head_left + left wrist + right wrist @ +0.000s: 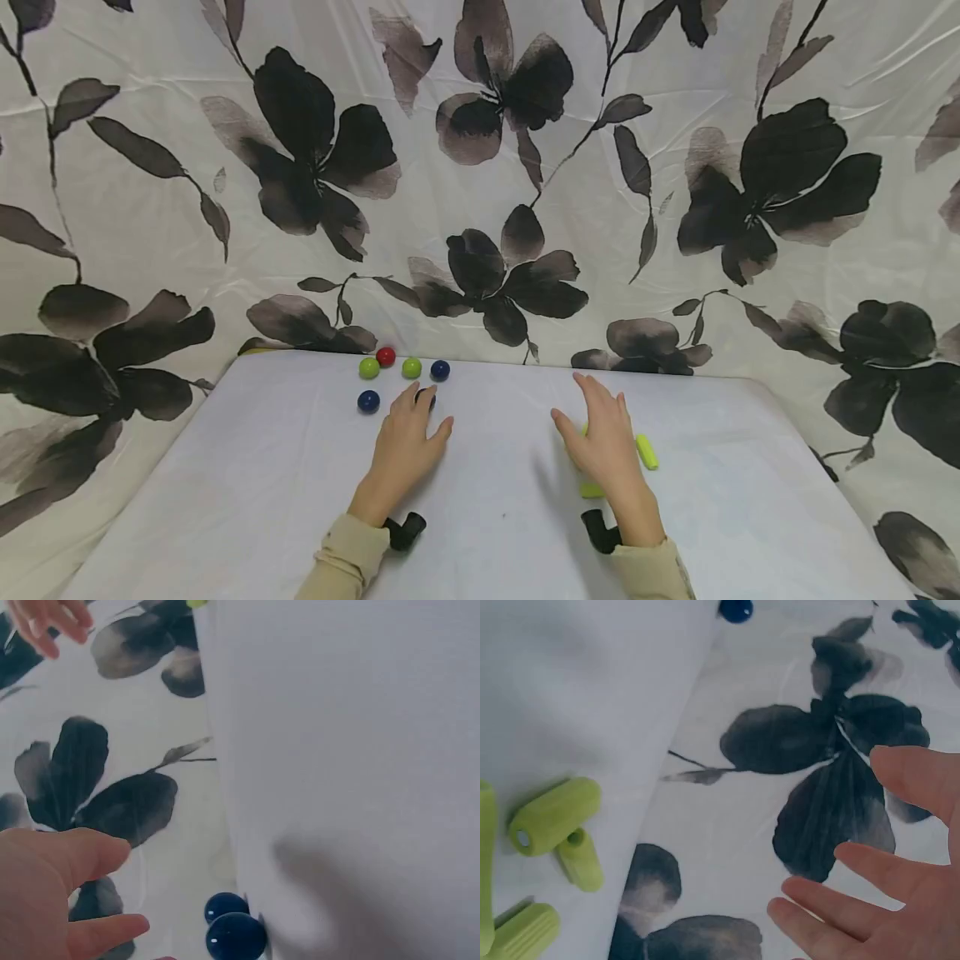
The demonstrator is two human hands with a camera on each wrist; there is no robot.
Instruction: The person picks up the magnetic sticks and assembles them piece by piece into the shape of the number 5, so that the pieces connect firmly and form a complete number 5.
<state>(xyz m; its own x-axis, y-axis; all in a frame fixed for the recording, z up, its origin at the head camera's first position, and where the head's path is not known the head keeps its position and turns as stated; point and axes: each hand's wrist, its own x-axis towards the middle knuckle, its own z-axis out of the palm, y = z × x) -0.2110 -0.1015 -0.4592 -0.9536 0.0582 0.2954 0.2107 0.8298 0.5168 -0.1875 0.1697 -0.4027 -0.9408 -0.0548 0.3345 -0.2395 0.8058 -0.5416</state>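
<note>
Desk (262, 475) stretches white beneath everything. Left hand (405, 446) and right hand (606, 446) have fingers spread, empty. Lime-green cylinders (647, 452) lie around the right; glossy balls (368, 402) sit by the left, where a careless nudge could roll one off the far edge.

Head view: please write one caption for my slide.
Above a white tabletop, left hand near red, green and blue balls; right hand near yellow-green pieces.
</note>
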